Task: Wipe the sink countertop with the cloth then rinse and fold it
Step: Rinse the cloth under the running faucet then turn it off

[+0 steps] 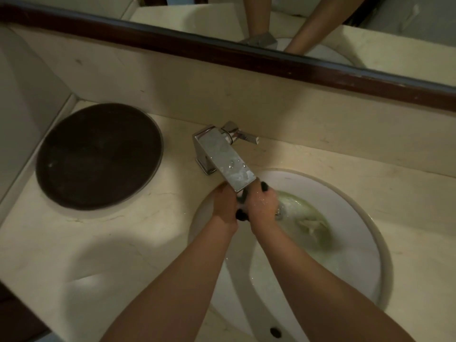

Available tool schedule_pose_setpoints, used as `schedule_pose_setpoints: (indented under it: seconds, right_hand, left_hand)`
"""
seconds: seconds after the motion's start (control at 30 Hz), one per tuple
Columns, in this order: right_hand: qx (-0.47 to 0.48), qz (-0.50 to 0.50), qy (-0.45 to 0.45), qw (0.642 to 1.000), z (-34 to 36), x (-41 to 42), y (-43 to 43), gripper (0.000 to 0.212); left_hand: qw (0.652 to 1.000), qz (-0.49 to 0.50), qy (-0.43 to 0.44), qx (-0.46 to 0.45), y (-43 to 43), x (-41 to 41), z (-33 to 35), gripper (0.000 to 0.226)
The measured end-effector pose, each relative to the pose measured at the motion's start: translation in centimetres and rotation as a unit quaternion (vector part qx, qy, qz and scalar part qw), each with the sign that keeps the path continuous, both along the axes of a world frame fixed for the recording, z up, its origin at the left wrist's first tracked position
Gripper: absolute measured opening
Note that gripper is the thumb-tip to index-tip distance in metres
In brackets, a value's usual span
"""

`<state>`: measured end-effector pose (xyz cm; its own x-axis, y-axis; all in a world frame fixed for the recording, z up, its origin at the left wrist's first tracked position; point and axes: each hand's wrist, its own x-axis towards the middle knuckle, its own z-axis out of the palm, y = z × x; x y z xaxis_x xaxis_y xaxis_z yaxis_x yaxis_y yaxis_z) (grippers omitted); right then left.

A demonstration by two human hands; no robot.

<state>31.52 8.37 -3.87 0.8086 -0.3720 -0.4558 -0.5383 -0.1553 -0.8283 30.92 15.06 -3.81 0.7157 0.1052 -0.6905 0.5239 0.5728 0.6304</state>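
Both my hands are together in the white sink basin, right under the spout of the chrome faucet. My left hand and my right hand are closed around a small bunched grey cloth. Only a dark strip of the cloth shows between them; the rest is hidden by the hands and the spout. Water splashes over my right hand, and murky greenish water pools around the drain. The beige stone countertop surrounds the basin.
A round dark tray lies on the counter at the left. The faucet lever points right, behind the spout. A dark-framed mirror runs along the back wall and reflects my arms. An overflow hole sits at the basin's near wall.
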Motion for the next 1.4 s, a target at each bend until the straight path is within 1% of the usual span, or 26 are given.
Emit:
schedule_pose_setpoints:
  seconds: [0.03,0.1,0.17,0.2,0.27,0.33,0.4,0.43,0.47,0.5,0.53,0.57,0.6,0.63,0.73,0.83,0.87,0.93,1.0,1.07,1.1,1.17,1.2,1.27,1.33,1.4]
  right_hand:
    - [-0.003,0.005,-0.036,0.999,0.4,-0.1,-0.2,0.031]
    - [-0.005,0.078,-0.087,0.993,1.0,0.0,-1.0,0.024]
    - [-0.029,0.134,-0.121,0.983,1.5,-0.1,-2.6,0.020]
    - [-0.055,0.142,-0.126,0.980,1.4,0.0,-3.7,0.021]
    - [-0.127,0.182,-0.100,0.970,1.5,0.6,-6.2,0.025]
    - [-0.205,0.246,-0.029,0.947,2.0,1.0,-7.7,0.033]
    - [-0.253,0.305,0.058,0.917,2.2,1.0,-7.9,0.053]
    - [-0.219,0.306,0.102,0.921,2.6,0.9,-7.7,0.060]
    - [-0.131,0.273,0.142,0.942,2.6,0.6,-7.5,0.064]
    - [0.013,0.208,0.188,0.960,2.7,0.4,-7.0,0.064]
    - [0.161,0.138,0.214,0.953,2.9,0.1,-6.4,0.060]
    - [0.270,0.071,0.214,0.936,2.9,-0.3,-5.5,0.053]
    - [0.322,0.018,0.198,0.925,2.5,-0.7,-4.5,0.044]
    - [0.324,-0.011,0.173,0.930,2.2,-1.1,-3.2,0.035]
    - [0.234,-0.020,0.068,0.970,2.0,-2.3,0.4,0.025]
    - [0.189,-0.014,0.001,0.982,1.0,-2.5,0.9,0.016]
    - [0.165,-0.008,-0.006,0.986,0.8,-2.4,0.6,0.015]
    - [0.096,0.014,-0.001,0.995,0.4,-2.4,0.4,0.010]
    - [0.064,-0.005,0.020,0.998,0.3,-2.4,0.7,0.030]
    - [0.090,-0.045,0.048,0.994,0.8,-2.1,1.1,0.040]
    - [0.106,-0.063,0.061,0.991,1.0,-1.8,1.2,0.041]
    - [0.097,-0.036,0.055,0.993,1.1,-1.2,1.1,0.032]
    - [0.089,-0.023,0.047,0.995,1.2,-0.9,1.1,0.026]
    - [0.065,-0.003,0.044,0.997,1.6,-0.7,1.1,0.025]
    - [0.044,-0.007,0.047,0.998,1.3,-0.5,1.0,0.029]
    - [0.004,0.027,0.057,0.998,1.2,-0.4,0.8,0.035]
  left_hand:
    - [0.997,-0.026,0.022,-0.071,0.1,-0.5,1.1,0.025]
    - [0.982,-0.074,0.070,-0.159,0.6,-1.0,2.1,0.033]
    - [0.982,-0.079,0.049,-0.168,1.3,-1.2,2.1,0.029]
    - [0.987,-0.088,0.032,-0.130,1.7,-1.1,1.8,0.025]
    - [0.992,-0.116,0.036,0.012,2.3,-0.9,1.4,0.020]
    - [0.980,-0.138,0.060,0.132,2.7,-0.7,1.1,0.023]
    - [0.973,-0.138,0.045,0.182,2.6,-0.7,1.2,0.024]
    - [0.979,-0.119,0.030,0.165,2.4,-0.7,1.5,0.021]
    - [0.990,-0.084,0.018,0.111,2.3,-0.8,1.7,0.021]
    - [0.998,-0.053,0.001,0.044,2.3,-0.9,1.9,0.024]
    - [0.999,-0.029,-0.016,-0.013,2.4,-1.0,1.7,0.029]
    - [0.998,-0.019,-0.028,-0.047,2.4,-1.2,1.5,0.035]
    - [0.998,-0.018,-0.031,-0.061,2.2,-1.5,1.2,0.040]
    - [0.998,-0.027,-0.028,-0.047,1.8,-1.8,1.0,0.040]
    - [1.000,0.000,-0.006,-0.017,0.6,-2.1,0.9,0.019]
    - [1.000,0.016,-0.007,-0.006,0.4,-2.0,0.8,0.022]
    - [0.999,0.033,-0.001,0.026,0.5,-1.9,0.4,0.023]
    - [0.990,0.084,0.020,0.115,0.1,-1.7,0.2,0.018]
    - [0.984,0.096,0.009,0.152,-0.3,-1.0,0.2,0.017]
    - [0.980,0.071,-0.001,0.185,-0.6,-0.3,0.2,0.026]
    - [0.979,0.069,-0.007,0.193,-0.7,0.1,0.1,0.030]
    - [0.977,0.073,-0.034,0.200,-0.8,0.6,0.1,0.039]
    - [0.972,0.070,-0.050,0.219,-0.9,0.7,0.2,0.039]
    - [0.961,0.041,-0.090,0.257,-0.9,0.6,0.8,0.029]
    - [0.957,0.021,-0.120,0.264,-0.8,0.8,0.2,0.029]
    - [0.969,0.036,-0.125,0.211,-0.5,1.0,-0.2,0.049]
